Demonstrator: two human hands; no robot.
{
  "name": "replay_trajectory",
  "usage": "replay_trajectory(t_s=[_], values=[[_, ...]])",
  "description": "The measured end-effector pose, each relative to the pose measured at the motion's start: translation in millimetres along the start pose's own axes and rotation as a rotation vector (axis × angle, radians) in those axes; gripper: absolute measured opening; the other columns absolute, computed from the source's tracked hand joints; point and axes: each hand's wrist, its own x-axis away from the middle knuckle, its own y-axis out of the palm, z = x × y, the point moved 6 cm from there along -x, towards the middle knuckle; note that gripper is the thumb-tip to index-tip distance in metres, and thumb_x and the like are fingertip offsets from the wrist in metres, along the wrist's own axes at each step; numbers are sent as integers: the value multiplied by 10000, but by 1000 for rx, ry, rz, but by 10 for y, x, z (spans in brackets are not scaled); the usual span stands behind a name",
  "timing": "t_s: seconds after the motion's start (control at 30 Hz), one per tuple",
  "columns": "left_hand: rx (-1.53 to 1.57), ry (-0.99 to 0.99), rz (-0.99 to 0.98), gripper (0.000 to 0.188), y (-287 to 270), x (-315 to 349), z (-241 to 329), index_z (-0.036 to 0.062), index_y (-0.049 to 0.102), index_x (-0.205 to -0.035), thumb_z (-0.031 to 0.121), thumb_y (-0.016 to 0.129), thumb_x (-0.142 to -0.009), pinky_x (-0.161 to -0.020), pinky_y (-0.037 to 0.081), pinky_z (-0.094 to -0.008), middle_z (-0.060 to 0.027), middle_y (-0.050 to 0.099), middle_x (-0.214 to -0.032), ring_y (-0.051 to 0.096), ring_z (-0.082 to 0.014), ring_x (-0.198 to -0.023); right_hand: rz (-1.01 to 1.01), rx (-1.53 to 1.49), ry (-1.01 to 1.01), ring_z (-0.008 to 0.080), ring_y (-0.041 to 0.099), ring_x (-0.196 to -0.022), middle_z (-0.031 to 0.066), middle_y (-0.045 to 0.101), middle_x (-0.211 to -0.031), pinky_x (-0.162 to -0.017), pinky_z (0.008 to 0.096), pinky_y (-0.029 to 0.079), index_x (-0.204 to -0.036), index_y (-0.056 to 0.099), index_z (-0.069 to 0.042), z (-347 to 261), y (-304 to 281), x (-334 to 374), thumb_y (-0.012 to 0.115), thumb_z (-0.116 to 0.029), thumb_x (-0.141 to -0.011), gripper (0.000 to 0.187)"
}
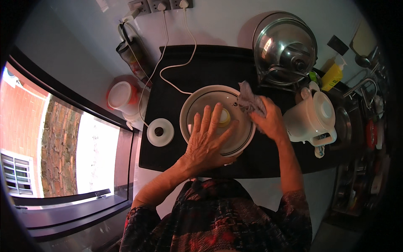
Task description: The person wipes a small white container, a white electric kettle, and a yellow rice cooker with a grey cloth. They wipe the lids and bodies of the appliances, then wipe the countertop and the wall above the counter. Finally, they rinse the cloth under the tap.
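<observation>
A round, pale dish or lid [193, 98] with a dark line near its rim sits on the black counter in front of me. At its middle is a small white and yellow round part [225, 115], partly behind my fingers. My left hand [205, 136] is over its near left part with the fingers spread; I cannot tell whether the palm presses on it. A crumpled grey cloth [250, 101] is gripped in my right hand [270, 119] at the far right rim. To the left lies a small white disc with a black knob [160, 132].
White cords [166, 46] run from wall sockets down to the counter [218, 63]. A rack with steel lids [285, 50] stands far right, a white jug [312, 115] nearer, with a yellow pump bottle [333, 77] behind. At left are a red-and-white container [121, 96] and an open window.
</observation>
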Motion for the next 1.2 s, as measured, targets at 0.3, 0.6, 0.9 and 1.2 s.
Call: replay_trajectory(t_s=[0.3, 0.6, 0.9, 1.2], values=[[65, -55, 38, 768, 39, 20, -55, 231, 531, -1296, 518, 781, -629, -1024, 282, -633, -252, 179, -1496, 251, -498, -1339, -452, 47, -182, 229, 611, -950, 101, 585, -1107, -838, 331, 484, -1167, 619, -25, -170, 472, -1025, 718, -160, -743, 456], [23, -74, -2, 763, 60, 29, -82, 262, 510, -1303, 538, 761, -637, -1024, 271, -608, -248, 187, -1495, 265, -487, -1327, -731, 250, -587, 272, 569, -1007, 48, 610, -1096, -886, 389, 474, -1082, 689, -222, -1093, 1295, -1057, 706, -141, -702, 389], [58, -67, 43, 742, -23, 3, -21, 230, 543, -1278, 479, 799, -626, -1023, 247, -621, -236, 177, -1494, 232, -491, -1338, -450, -73, 91, 296, 620, -993, 185, 619, -1101, -865, 364, 480, -1168, 592, 23, -155, 370, -759, 656, -182, -802, 424], [-40, -38, 68, 753, 43, 31, -31, 204, 503, -1319, 494, 729, -662, -964, 320, -632, -268, 216, -1481, 296, -507, -1299, 51, 78, -53, 353, 580, -1003, 175, 512, -1153, -853, 417, 489, -1186, 555, -48, -342, 140, 722, 660, -94, -778, 424]])
